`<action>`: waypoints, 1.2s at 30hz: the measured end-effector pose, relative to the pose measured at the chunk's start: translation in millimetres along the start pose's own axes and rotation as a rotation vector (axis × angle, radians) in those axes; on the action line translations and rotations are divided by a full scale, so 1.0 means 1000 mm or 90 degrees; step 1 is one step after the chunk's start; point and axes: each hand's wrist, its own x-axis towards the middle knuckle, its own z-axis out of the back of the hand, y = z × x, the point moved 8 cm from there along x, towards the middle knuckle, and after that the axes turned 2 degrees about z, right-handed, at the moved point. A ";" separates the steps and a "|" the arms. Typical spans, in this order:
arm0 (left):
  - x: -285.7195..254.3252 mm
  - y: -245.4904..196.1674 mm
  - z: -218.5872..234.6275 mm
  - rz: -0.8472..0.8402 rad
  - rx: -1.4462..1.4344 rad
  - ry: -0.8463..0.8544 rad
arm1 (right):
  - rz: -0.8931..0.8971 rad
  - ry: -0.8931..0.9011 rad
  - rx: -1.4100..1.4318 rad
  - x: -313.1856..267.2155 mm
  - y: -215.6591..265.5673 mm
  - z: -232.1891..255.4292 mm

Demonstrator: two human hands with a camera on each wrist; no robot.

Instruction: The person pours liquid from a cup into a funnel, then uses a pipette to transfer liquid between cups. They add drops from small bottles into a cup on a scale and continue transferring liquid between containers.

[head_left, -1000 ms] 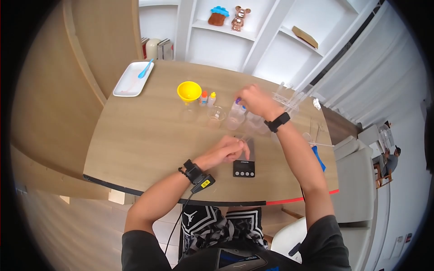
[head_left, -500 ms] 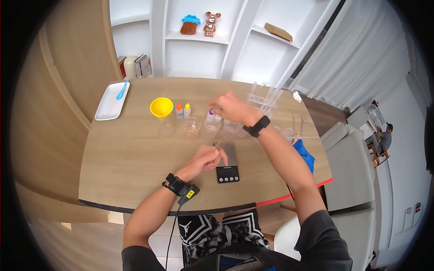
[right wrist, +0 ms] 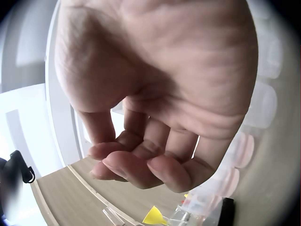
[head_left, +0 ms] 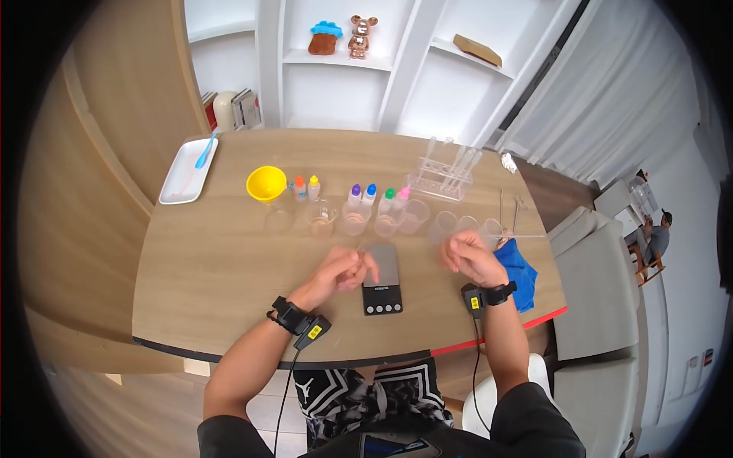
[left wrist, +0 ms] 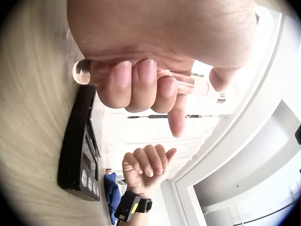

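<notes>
My left hand (head_left: 334, 271) is at the left edge of a digital scale (head_left: 382, 273). In the left wrist view, its lower fingers curl round a clear glass test tube (left wrist: 83, 72), with the rounded end showing past the little finger and the index finger pointing out. My right hand (head_left: 473, 256) hovers above the right side of the table, its fingers loosely curled and nothing between them. Beyond the scale, a purple-capped dropper bottle (head_left: 355, 195) and a blue-capped one (head_left: 369, 196) stand in a plastic cup (head_left: 353, 223). Green-capped (head_left: 388, 201) and pink-capped bottles (head_left: 403, 198) stand in the neighbouring cup.
Behind the cups is a test tube rack (head_left: 439, 183) with several tubes. A yellow funnel (head_left: 266, 183), two small bottles and a beaker (head_left: 322, 221) stand left of them. A white tray (head_left: 177, 187) lies far left. A blue cloth (head_left: 523, 275) lies by the right forearm.
My right hand has let go of the purple-capped bottle at the cup and moved back toward me, to the right. The left hand still holds the test tube by the scale.
</notes>
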 end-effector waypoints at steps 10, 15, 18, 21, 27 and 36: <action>-0.003 0.007 0.010 0.066 0.025 -0.076 | -0.145 -0.056 0.067 -0.008 -0.053 0.015; -0.002 0.006 0.009 0.053 0.021 -0.079 | -0.148 -0.037 0.027 -0.005 -0.055 0.014; -0.003 0.007 0.010 0.032 0.037 -0.088 | -0.140 -0.039 0.012 -0.005 -0.050 0.014; -0.002 0.004 0.007 0.025 0.033 -0.077 | -0.119 -0.060 -0.002 -0.011 -0.032 0.012; -0.008 0.012 0.021 0.008 0.006 -0.099 | 0.077 -0.298 -0.059 -0.068 0.030 0.050; -0.007 0.013 0.020 0.005 -0.036 -0.107 | 0.163 -0.730 -0.178 -0.166 0.075 0.123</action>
